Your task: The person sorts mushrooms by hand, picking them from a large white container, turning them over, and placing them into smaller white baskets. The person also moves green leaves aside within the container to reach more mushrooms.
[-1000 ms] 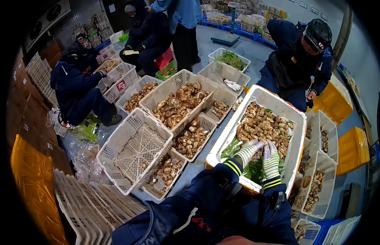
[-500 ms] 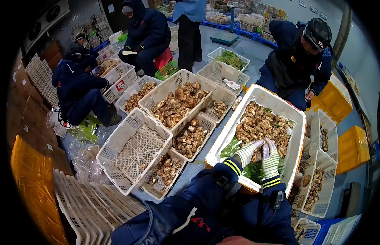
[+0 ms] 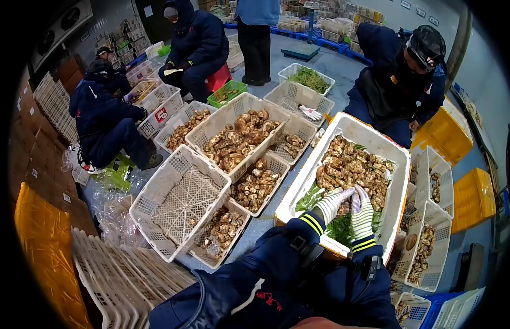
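Note:
A white foam box (image 3: 396, 159) with an orange outer edge stands before me, holding brown-and-cream mushrooms (image 3: 351, 164) over green fern leaves (image 3: 340, 230). My left hand (image 3: 330, 204), in a white glove with dark stripes, reaches into the near part of the box. Its fingers stretch over the closest mushrooms. Beside it, my right hand (image 3: 362, 218), in a similar striped glove, lies with fingers extended forward against the same mushrooms. The fingertips of both hands nearly meet. A small part of a mushroom shows between the hands; the undersides of the fingers are hidden.
Left of the box stand plastic crates of mushrooms (image 3: 241, 137) and a bare-bottomed crate (image 3: 186, 205). More crates (image 3: 425, 247) line my right. Stacked crates (image 3: 123, 274) are at lower left. A co-worker (image 3: 397, 82) sits across the box; several other people are farther back.
My hands stay almost in place on the mushrooms, with only slight finger movement. The standing person in the background has shifted a little to the right.

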`<state>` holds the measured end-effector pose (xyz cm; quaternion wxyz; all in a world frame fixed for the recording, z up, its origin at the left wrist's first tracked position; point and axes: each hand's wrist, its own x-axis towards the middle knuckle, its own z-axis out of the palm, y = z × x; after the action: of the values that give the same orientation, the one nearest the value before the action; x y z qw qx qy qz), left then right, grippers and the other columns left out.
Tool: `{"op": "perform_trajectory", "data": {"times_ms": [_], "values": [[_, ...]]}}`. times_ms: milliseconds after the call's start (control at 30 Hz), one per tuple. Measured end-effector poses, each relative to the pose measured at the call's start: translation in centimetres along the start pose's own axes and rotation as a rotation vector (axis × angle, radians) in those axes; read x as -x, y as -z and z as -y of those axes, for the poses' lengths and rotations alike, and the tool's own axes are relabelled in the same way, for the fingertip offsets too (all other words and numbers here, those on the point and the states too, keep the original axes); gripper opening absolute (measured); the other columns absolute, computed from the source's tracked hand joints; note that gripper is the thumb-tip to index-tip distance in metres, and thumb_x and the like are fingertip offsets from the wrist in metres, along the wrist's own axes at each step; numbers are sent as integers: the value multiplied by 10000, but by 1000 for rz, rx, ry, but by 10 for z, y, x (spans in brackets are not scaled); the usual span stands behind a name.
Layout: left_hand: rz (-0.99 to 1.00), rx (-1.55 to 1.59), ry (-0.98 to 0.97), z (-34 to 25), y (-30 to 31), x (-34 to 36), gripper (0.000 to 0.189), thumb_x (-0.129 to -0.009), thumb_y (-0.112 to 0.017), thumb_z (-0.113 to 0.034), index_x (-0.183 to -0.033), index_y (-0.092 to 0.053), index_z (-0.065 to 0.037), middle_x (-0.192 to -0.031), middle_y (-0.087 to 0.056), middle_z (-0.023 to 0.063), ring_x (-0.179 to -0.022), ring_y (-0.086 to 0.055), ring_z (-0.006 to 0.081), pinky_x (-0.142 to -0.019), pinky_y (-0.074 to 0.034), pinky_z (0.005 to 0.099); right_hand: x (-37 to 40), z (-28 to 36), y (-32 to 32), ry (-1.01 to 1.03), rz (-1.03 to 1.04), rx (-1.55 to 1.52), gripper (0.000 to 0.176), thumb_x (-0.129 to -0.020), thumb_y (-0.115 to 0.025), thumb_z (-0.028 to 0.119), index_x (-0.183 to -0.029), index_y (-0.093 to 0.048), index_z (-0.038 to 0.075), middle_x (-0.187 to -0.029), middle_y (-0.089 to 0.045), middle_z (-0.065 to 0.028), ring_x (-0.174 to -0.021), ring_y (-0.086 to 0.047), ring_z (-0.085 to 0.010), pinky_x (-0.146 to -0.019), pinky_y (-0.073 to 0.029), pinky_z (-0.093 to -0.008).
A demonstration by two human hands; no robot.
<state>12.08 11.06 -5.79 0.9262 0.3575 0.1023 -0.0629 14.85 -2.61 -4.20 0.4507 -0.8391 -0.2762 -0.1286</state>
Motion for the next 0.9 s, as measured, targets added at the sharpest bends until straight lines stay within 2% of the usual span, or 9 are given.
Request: {"op": "perform_trajectory", "data": {"times_ms": [200,333,367,500,600,733,767,867,900], "values": [[14,-2,-4,3,4,-6,342,-930,-672,-258,-1198,-646,-47,-1131,-671,32,-1076,-580,134,-974,-407,298,1,1,0,4,1,-12,394,-1021,-485,282,-1251,-593,-19,-1224,-627,-214,-1133,-608,-332,-1001,-448,-378],[-36,-140,78,-5,-1,-3,445,-936,-670,-304,-1270,-581,-23,-1095,-665,50,-1066,-586,139,-904,-467,296,2,-1,-1,-40,35,-28,425,-1048,-428,311,-1289,-570,-9,-1206,-625,-225,-1147,-592,-319,-1028,-419,-368],[-19,-212,-8,-8,-4,0,562,-932,-672,-338,-1331,-511,24,-1132,-649,83,-1071,-590,157,-885,-484,298,2,-3,-2,-25,33,1,420,-1047,-436,309,-1295,-569,-2,-1193,-631,-219,-1126,-601,-304,-1008,-432,-358],[-147,-375,-28,-15,-9,4,808,-893,-711,-385,-1426,-359,110,-1315,-559,179,-1188,-542,223,-976,-438,302,3,-4,-5,-98,35,-88,412,-1045,-456,295,-1308,-558,-5,-1162,-644,-205,-1075,-617,-263,-965,-456,-340],[-151,-301,-12,-16,-9,5,836,-885,-720,-379,-1442,-334,111,-1340,-539,202,-1220,-521,235,-1003,-421,305,2,-4,-4,-90,51,-76,416,-1019,-507,285,-1305,-561,-13,-1225,-622,-217,-1118,-617,-312,-976,-462,-365],[-133,-301,-55,-15,-2,0,714,-892,-721,-333,-1379,-413,87,-1237,-584,155,-1129,-552,194,-923,-447,287,1,9,-2,-129,84,-63,422,-1032,-486,299,-1301,-558,-19,-1193,-639,-226,-1106,-619,-296,-975,-452,-356],[-93,-250,-62,-14,0,-1,660,-897,-717,-317,-1348,-432,73,-1183,-596,129,-1082,-557,170,-880,-453,281,1,3,-3,-105,81,-48,436,-999,-558,296,-1301,-561,-19,-1194,-633,-213,-1077,-628,-307,-948,-473,-354],[-137,-206,-71,-14,-3,1,767,-886,-724,-363,-1399,-376,90,-1246,-577,165,-1143,-549,206,-942,-441,300,2,3,-4,-128,126,22,482,-981,-586,329,-1305,-555,-28,-1168,-641,-219,-1069,-629,-307,-937,-476,-356],[-205,-248,-69,-14,-6,4,886,-867,-731,-420,-1442,-311,107,-1311,-545,205,-1208,-527,247,-1009,-412,324,4,2,-5,-173,135,-34,530,-961,-614,359,-1310,-549,-35,-1163,-643,-230,-1073,-626,-313,-939,-473,-362]]}}
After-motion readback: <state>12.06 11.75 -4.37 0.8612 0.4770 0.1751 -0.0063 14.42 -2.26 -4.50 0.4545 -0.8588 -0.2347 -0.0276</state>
